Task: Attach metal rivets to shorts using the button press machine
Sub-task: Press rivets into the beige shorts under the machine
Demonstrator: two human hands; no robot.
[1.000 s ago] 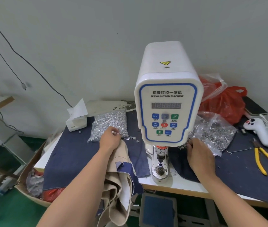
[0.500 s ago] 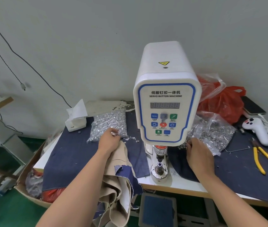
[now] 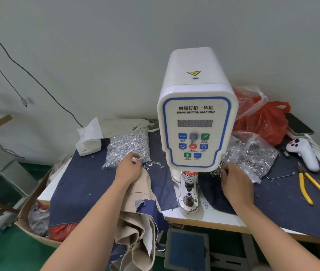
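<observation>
Left hand [image 3: 130, 167] is now pinching a rivet [image 3: 134, 159] from the left bag [image 3: 129, 148]; right hand [image 3: 233, 179], unmoved, is fingering loose rings [image 3: 217, 172], grip unclear. Press [image 3: 188, 194] is awaiting parts.

Materials on the bench: plastic, metal and cloth.
The button machine [image 3: 196, 106] has a smooth, slightly glossy white plastic shell; its press head [image 3: 189, 194] below is bare shiny metal. Matt dark blue denim cloth [image 3: 88, 184] covers the table. The beige shorts [image 3: 139, 218] are matt woven cloth with frayed edges. Clear, crinkled plastic bags [image 3: 129, 147] hold small shiny metal rivets. The pliers [image 3: 315, 190] have yellow plastic handles.
</observation>
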